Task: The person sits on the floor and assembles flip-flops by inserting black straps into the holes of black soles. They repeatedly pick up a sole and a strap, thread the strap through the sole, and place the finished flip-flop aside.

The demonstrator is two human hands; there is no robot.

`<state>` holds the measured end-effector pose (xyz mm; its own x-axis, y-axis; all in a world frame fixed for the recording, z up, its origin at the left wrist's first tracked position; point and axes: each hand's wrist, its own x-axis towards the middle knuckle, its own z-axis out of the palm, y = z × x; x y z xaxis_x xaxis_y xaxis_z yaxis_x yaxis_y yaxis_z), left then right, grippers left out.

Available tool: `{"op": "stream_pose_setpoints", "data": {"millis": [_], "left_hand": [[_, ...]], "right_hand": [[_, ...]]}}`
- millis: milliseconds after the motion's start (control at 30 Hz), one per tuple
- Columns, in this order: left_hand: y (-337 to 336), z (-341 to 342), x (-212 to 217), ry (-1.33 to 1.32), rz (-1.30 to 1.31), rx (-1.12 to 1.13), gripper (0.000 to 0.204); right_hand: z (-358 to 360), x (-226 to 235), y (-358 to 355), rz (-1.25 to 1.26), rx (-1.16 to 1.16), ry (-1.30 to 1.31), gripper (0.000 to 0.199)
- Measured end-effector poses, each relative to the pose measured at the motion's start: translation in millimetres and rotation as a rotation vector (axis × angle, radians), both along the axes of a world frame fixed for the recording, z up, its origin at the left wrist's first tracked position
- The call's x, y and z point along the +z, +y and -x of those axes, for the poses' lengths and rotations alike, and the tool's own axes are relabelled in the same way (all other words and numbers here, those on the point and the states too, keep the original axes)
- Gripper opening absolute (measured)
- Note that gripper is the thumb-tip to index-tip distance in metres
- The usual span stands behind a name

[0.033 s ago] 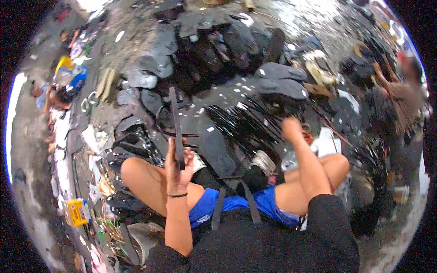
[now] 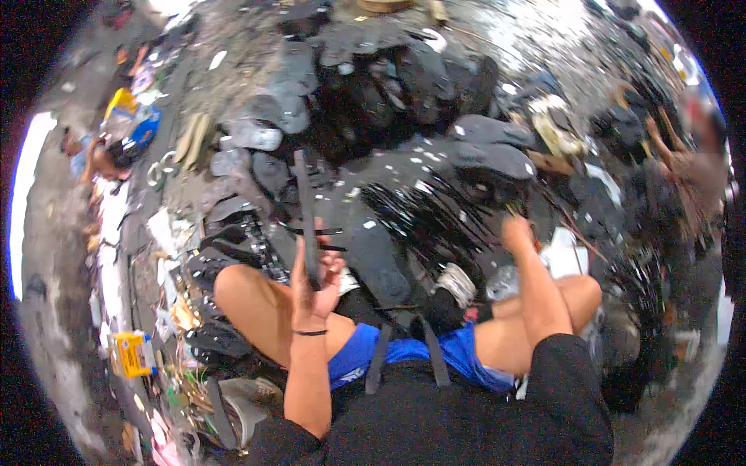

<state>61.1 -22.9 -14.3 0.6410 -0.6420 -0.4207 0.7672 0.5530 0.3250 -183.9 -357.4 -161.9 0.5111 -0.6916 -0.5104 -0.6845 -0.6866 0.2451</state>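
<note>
On the left, a yellow box point(image 2: 134, 355) sits on the ground, and closer in is the bent left knee point(image 2: 237, 291). Above it, the left hand point(image 2: 318, 283) holds the low end of a dark sandal point(image 2: 305, 194), thin side in view, its black straps point(image 2: 330, 231) poking out to the right. A firm low hold seems best, fingers off the straps. Next, a flat grey sole point(image 2: 377, 256) lies beside a heap of shiny black strips point(image 2: 423, 213). The right hand point(image 2: 517, 233) is curled by the strips; it's blurry, so I can't tell if it holds anything. The air between the hands gives room to move; the right knee point(image 2: 583, 293) could bump that arm.
</note>
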Motion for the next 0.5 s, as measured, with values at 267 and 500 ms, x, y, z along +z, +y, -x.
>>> {"op": "stream_pose_setpoints", "data": {"millis": [267,500], "left_hand": [[-17.8,3.3,-30.2,0.043,0.284,-0.120,0.044],[-42.4,18.6,-38.0,-0.047,0.055,-0.128,0.036]], "right_hand": [[79.2,-83.7,-39.5,0.200,-0.042,-0.157,0.046],[72.2,102.4,-17.7,-0.264,0.003,0.073,0.037]]}}
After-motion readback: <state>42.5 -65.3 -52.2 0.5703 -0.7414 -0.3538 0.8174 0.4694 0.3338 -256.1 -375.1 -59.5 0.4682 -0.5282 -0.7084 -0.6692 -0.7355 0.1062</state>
